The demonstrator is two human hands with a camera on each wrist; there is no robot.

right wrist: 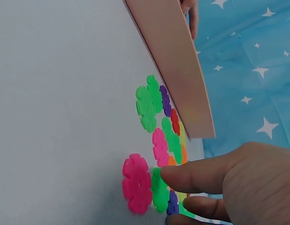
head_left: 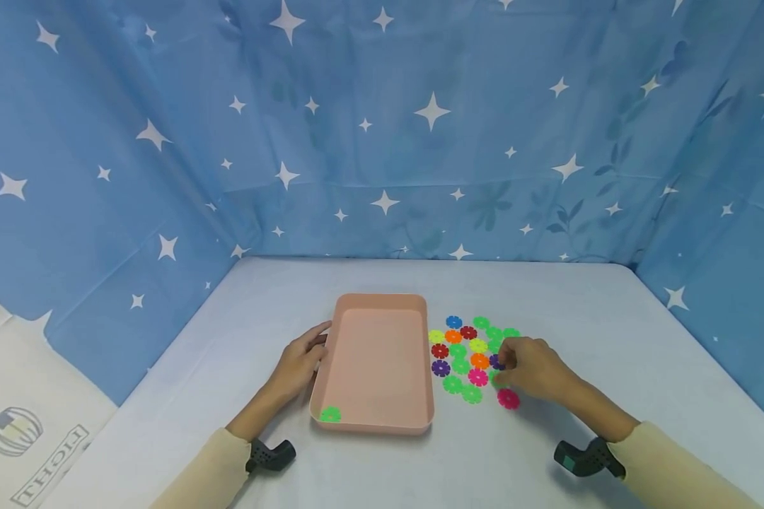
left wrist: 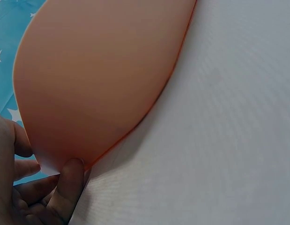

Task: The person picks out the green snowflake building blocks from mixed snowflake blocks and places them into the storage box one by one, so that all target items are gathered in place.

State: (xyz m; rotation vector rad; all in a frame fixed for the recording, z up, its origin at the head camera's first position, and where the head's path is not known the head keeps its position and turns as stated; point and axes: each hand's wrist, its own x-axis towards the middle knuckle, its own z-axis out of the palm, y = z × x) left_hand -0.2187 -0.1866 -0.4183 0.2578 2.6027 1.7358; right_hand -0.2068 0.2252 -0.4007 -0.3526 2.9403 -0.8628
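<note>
At lower right, right hand, fingers parted, seems to be picking a green flower disc, needing a pinch; left hand loosely touches peach tray.

a shallow peach tray with rounded corners lies flat, open side up, at the lower middle of the frame; the left hand touches its left edge. one green flower-shaped disc sits in its lower left corner. right of the tray spreads a loose cluster of similar discs, green, yellow, orange, red, pink, purple and blue, the right hand at its right side.
</note>
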